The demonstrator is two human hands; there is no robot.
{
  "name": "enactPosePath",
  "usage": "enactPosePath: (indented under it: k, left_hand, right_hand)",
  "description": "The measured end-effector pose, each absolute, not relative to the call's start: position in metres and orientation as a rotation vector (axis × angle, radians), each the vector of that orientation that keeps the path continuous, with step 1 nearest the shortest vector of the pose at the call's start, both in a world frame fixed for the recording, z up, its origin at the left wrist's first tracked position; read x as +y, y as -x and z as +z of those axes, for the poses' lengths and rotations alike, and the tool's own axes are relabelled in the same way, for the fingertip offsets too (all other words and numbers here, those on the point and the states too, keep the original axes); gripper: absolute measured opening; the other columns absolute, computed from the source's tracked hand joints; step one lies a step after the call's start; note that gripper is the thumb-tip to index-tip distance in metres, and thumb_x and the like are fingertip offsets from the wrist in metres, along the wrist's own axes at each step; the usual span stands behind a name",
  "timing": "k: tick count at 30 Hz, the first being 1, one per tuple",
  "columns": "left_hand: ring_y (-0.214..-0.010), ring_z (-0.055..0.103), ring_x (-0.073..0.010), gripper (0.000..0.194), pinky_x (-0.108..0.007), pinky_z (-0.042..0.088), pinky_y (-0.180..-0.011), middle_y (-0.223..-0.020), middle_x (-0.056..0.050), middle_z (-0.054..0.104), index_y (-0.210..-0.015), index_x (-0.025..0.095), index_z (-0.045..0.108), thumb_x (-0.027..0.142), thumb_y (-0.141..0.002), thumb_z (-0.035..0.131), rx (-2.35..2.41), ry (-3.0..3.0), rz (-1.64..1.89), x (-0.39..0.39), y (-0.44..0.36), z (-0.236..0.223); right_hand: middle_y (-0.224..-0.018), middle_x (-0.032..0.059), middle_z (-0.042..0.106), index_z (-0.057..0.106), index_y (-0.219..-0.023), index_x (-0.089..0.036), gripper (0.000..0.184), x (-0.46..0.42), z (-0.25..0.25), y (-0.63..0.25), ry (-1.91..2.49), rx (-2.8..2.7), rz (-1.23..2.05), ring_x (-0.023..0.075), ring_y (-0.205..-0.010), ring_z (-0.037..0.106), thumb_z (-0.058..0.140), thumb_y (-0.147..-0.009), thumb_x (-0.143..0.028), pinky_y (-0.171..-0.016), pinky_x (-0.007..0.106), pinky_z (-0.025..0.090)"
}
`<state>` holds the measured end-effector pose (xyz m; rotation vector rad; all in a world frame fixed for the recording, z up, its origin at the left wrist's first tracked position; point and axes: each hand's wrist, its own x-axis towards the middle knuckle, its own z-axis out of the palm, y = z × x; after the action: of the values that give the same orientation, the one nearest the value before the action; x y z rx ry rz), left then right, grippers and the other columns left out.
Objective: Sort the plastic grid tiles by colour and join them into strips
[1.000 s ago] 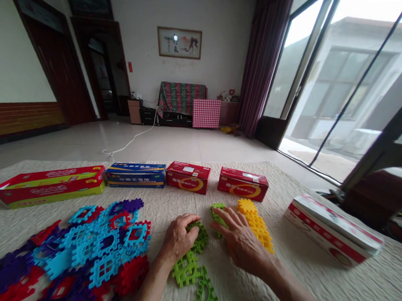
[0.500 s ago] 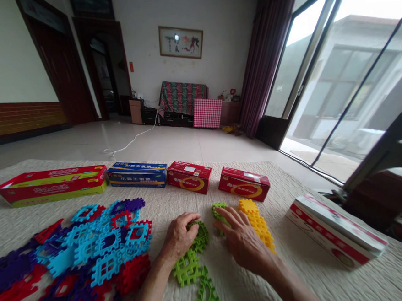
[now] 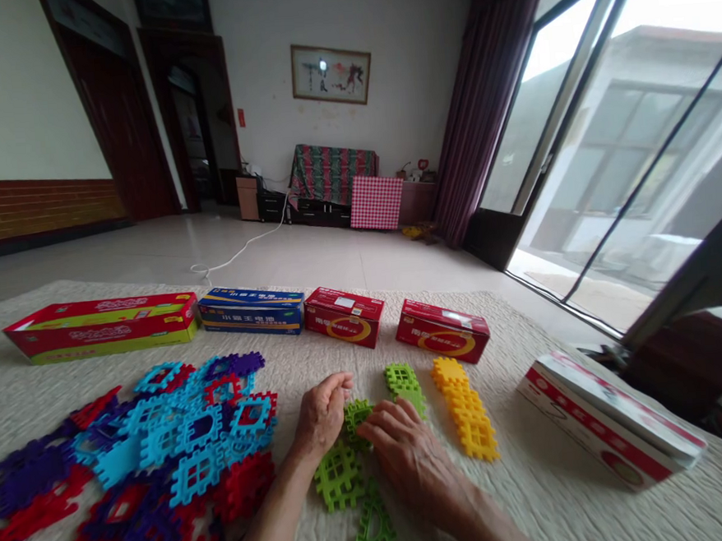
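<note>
A green plastic tile [image 3: 357,419] lies between the curled left hand [image 3: 323,417] and the spread right hand [image 3: 404,457]; right fingers touch it; three more green tiles [image 3: 338,476] lie nearby.

The left hand [image 3: 322,415] is curling its fingers inward, knuckles up, wrist slightly raised; the right hand [image 3: 406,453] is lying palm down, fingers spread loosely and pointing toward the left hand; both bare forearms [image 3: 264,516] [image 3: 487,525] are angling inward from the bottom edge, hands just apart.
</note>
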<state>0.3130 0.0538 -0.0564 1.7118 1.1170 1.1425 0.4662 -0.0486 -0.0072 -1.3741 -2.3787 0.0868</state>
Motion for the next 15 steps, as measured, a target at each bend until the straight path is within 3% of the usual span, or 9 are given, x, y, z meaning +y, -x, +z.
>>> enactPosePath:
  k: [8,15]
  left_hand:
    - [-0.081,0.068,-0.0176,0.038,-0.027,0.052,-0.076,-0.094,-0.007,0.074,-0.104,0.015,0.069,0.023,-0.078,0.042,1.131,-1.726,1.112,0.055,-0.313,-0.057]
    - [-0.084,0.069,-0.0180,0.036,-0.026,0.052,-0.077,-0.096,-0.006,0.074,-0.104,0.016,0.069,0.023,-0.077,0.046,1.131,-1.746,1.100,0.055,-0.312,-0.059]
  right_hand:
    - [-0.101,0.0060,0.063,0.057,-0.113,-0.022,0.028,-0.048,0.001,-0.496,1.313,-2.081,0.166,0.0167,-0.091,0.058,0.039,-0.094,-0.013,-0.081,0.030,0.046]
    - [-0.076,-0.0014,0.064,0.065,-0.090,-0.021,0.029,-0.057,0.022,-0.515,1.564,-2.248,0.614,0.0107,-0.067,0.057,0.046,-0.078,-0.003,-0.062,0.023,0.041]
